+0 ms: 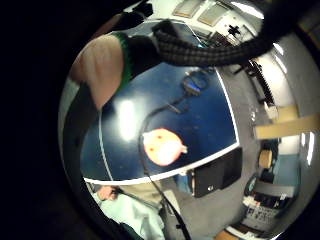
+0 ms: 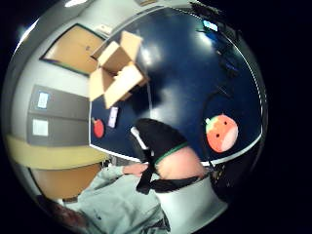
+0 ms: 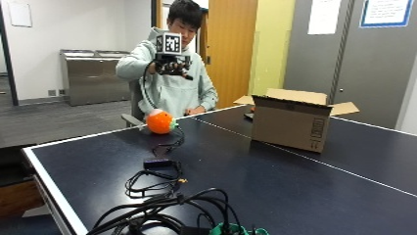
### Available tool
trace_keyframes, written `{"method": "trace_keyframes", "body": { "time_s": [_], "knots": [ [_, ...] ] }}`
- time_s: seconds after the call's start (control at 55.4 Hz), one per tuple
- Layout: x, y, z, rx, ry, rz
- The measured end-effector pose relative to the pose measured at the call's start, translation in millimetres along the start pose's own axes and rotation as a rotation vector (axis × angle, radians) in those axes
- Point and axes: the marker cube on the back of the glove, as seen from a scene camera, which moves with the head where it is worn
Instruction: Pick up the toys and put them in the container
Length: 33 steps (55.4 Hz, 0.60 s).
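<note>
Though raised, fingers (image 3: pixel 174 68) above toy (image 3: pixel 159 122)

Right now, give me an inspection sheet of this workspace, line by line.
Surface: dark blue table with white lines.
Job's things: orange round toy on the table near the person's edge; open cardboard box standing apart from it, flaps up.
Clutter: red paddle and a small white item beside the box; green thing at the near edge, partly cut off.
Hand: gloved right hand raised at chest height above the table, holding nothing of the job's.
Cables: black cables coiled on the near table, one running toward the toy.
Surroundings: wooden door, grey cabinet, metal bins by the wall.
</note>
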Motion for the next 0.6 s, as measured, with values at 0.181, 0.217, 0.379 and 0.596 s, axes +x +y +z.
{"method": "trace_keyframes", "body": {
  "time_s": [0.181,0.217,0.379,0.596],
  "knots": [
    [50,17,94,-0.205,0.074,0.049],
    [54,22,110,-0.251,0.053,0.05],
    [56,58,175,-0.438,-0.048,0.105],
    [56,65,195,-0.374,-0.061,0.109]
  ]
}}
